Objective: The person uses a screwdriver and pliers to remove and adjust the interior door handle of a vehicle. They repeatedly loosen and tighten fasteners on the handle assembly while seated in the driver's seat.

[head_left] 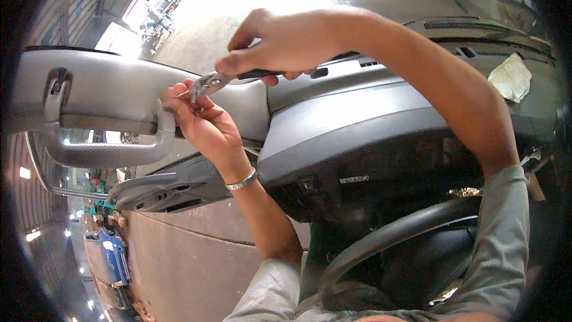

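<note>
In front of the vehicle's grey pillar trim [113, 80], my two hands meet. My right hand [289, 42] is wrapped around the dark handles of a pair of pliers [208, 85], whose metal jaws point down and left. Close to the jaws, my left hand [211, 131] has its fingertips pinched on a thin copper-coloured strand [183, 94]. Whether the jaws touch that strand I cannot tell. A metal band [242, 180] circles my left wrist. Just left of this hand is a grey grab handle [107, 154] fixed to the pillar.
A dark dashboard [351, 125] runs below my right arm, with a steering wheel [387, 232] at lower right. Crumpled white paper [510, 77] lies on the dashboard's right side. The door [173, 194] stands ajar at left; a blue vehicle [116, 259] is outside.
</note>
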The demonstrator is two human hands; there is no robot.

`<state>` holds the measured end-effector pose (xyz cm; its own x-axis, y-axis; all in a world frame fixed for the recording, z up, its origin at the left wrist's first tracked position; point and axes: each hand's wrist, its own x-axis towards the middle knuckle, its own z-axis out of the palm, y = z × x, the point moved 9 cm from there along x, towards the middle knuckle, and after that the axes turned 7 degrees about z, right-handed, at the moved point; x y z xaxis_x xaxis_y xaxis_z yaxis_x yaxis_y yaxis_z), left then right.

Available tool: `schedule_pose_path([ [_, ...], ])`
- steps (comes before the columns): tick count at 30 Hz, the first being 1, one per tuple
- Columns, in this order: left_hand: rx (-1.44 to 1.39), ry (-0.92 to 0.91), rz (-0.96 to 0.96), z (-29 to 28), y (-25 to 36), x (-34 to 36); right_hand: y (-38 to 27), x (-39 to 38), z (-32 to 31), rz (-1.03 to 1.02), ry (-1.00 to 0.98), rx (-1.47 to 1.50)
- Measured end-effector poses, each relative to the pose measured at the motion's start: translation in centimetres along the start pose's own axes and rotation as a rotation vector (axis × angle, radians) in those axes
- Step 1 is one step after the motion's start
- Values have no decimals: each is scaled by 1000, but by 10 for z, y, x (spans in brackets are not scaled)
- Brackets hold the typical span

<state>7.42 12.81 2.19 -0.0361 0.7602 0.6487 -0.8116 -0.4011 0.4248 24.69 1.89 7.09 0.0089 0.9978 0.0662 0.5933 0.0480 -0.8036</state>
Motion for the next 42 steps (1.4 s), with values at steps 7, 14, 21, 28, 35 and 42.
schedule_pose_path([
  [7, 14, 32, -31, -5, -4, -1, 11, -5, 6, 70, -138, 136],
  [14, -16, -84, -53, 1, -4, -1, 4, -4, 2, -193, 154, -214],
  [21, -114, -46, -54, -1, -4, 1, 7, -35, -13, -342, 498, -499],
  [28, -25, -1, -26, 2, -2, -2, -44, -69, -2, -779, 816, -942],
  [35, 5, -1, -16, 2, 1, -2, -50, -68, 7, -912, 873, -880],
  [42, -47, -67, -13, 1, 2, 0, -66, -85, 18, -917, 992, -1087],
])
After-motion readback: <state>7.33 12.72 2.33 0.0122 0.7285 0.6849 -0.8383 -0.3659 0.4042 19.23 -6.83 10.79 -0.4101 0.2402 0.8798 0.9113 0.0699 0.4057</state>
